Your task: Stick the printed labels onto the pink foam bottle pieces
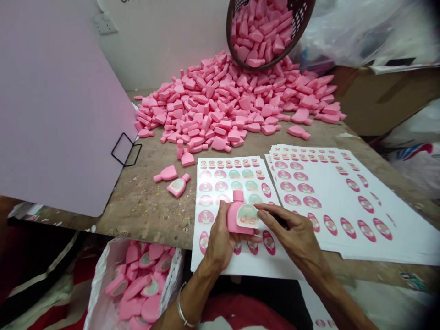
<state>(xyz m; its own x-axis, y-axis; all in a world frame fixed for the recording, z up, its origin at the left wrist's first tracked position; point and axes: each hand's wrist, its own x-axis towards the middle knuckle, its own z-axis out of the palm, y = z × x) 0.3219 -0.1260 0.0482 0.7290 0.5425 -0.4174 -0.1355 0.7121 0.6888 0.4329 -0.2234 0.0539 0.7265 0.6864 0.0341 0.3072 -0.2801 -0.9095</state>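
Observation:
My left hand (220, 238) is closed around a small pink plastic bottle (234, 216), neck up, above a sheet of stickers (213, 172). A pale green label sticker (248, 215) lies over the bottle's front, its right edge jutting past the side. Between thumb and fingertips, my right hand (287, 224) pinches that edge. Something dark and slim (280, 221), kind unclear, shows within the right hand. Left of the sheet lie a labelled bottle (178, 185) and a plain pink bottle (166, 173).
A large heap of pink bottles (206, 101) covers the back of the table (144, 215), under a tipped brown basket (231, 41). More sticker sheets (330, 183) lie at right. A white sack (99, 293) with labelled bottles stands below left. A pale board (62, 114) rises at left.

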